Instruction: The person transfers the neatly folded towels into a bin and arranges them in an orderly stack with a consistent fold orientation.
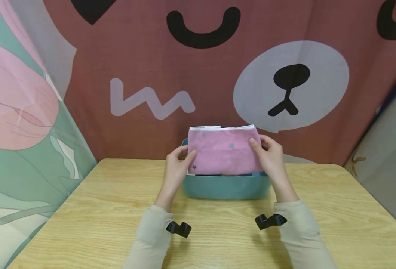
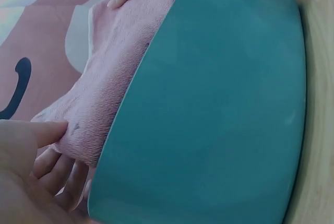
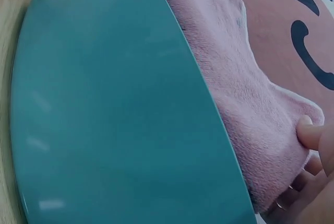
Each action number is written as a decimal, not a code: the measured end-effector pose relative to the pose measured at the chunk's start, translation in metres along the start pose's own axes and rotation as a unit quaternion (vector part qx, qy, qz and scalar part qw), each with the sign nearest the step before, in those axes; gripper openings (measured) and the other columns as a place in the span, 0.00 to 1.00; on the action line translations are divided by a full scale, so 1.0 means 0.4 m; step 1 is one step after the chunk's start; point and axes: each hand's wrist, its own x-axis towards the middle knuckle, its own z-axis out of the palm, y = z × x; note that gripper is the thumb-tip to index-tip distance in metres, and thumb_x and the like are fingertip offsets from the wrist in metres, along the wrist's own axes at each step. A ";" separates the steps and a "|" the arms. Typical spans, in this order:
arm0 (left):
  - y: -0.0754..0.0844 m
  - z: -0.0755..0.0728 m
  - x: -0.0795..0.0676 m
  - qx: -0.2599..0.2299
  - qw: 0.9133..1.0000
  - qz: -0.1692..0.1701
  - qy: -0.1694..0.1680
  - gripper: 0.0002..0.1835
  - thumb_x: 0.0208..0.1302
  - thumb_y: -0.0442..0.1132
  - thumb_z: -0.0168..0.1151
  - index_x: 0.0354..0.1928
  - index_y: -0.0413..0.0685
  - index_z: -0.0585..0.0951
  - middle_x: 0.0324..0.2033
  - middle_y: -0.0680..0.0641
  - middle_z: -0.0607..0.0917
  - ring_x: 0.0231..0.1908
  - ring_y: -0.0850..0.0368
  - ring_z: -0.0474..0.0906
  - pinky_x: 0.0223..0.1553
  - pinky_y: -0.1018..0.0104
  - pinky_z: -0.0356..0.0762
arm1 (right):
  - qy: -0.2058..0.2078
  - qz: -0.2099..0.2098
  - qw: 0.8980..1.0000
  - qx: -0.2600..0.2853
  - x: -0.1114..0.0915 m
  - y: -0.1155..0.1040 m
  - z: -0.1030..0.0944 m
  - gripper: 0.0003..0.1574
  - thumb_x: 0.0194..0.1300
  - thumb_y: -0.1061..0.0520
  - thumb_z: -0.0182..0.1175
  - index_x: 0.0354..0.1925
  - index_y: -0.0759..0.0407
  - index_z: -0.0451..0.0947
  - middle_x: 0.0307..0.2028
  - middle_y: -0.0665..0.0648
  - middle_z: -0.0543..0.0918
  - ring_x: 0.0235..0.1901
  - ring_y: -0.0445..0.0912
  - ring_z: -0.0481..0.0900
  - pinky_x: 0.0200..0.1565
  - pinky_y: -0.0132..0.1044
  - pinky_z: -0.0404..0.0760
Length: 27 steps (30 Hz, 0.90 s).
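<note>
A folded pink towel [image 1: 223, 151] with small grey stars and white edging stands upright at the mouth of a teal bin [image 1: 226, 187]. My left hand [image 1: 178, 162] pinches its left side, thumb in front and fingers behind. On the opposite side my right hand [image 1: 272, 156] grips the towel the same way. In the left wrist view the thumb presses the towel [image 2: 112, 67] beside the bin's rim. The right wrist view has the towel [image 3: 229, 72] bulging over the bin wall [image 3: 115, 109]. Dark and yellow items inside the bin show only as a sliver under the towel.
The bin stands on a light wooden table [image 1: 117, 209], near its back edge. Behind hangs a reddish-brown curtain [image 1: 134, 56] with cartoon faces, and a green floral curtain [image 1: 22, 157] hangs at the left. A small black device [image 1: 270, 221] sits on each wrist.
</note>
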 end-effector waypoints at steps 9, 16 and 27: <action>-0.017 0.003 -0.005 0.065 0.998 0.004 -0.008 0.15 0.64 0.38 0.69 0.51 0.41 0.85 0.41 0.45 0.87 0.38 0.52 0.81 0.34 0.66 0.79 | -0.031 -0.012 0.999 -0.040 -0.007 0.020 -0.018 0.28 0.69 0.47 0.63 0.55 0.68 0.79 0.50 0.68 0.83 0.38 0.38 0.79 0.36 0.24 0.77; -0.012 0.004 -0.007 0.097 0.995 0.014 -0.007 0.15 0.63 0.38 0.69 0.51 0.42 0.84 0.42 0.46 0.87 0.38 0.52 0.81 0.38 0.61 0.81 | -0.042 -0.029 0.996 -0.072 -0.009 0.031 -0.022 0.26 0.69 0.50 0.63 0.54 0.70 0.79 0.47 0.70 0.84 0.38 0.40 0.80 0.35 0.24 0.77; -0.010 0.000 -0.009 0.114 0.993 0.009 -0.003 0.17 0.63 0.39 0.70 0.52 0.41 0.84 0.42 0.46 0.87 0.39 0.52 0.82 0.41 0.59 0.81 | -0.054 -0.035 0.993 -0.098 -0.014 0.035 -0.015 0.26 0.70 0.50 0.62 0.56 0.69 0.78 0.45 0.69 0.84 0.41 0.54 0.81 0.34 0.26 0.76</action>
